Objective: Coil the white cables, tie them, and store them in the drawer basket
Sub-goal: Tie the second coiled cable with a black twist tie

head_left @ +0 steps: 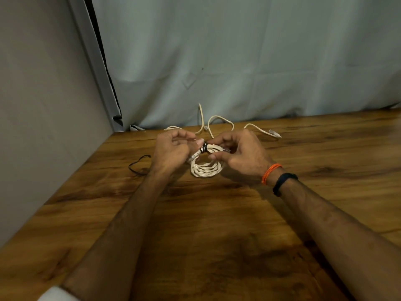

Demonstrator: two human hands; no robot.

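Setting: wooden bench (217,246) ran against a pale curtain (238,51), with a wall on the left.
Spare tie: a black loop (138,165) lay on the bench, left of the hands.
Left hand (171,151): fingers curled, pinching the black tie (205,147).
Coiled cable (207,168): held between both hands, loops hanging toward the bench, tie at its top.
Right hand (240,156): fingers curled, gripping the coil's top.
Loose cable (219,124): sprawled behind the hands, long axis left to right, its plugged end lying far right.
Judgement: right hand was nearer its plugged end.
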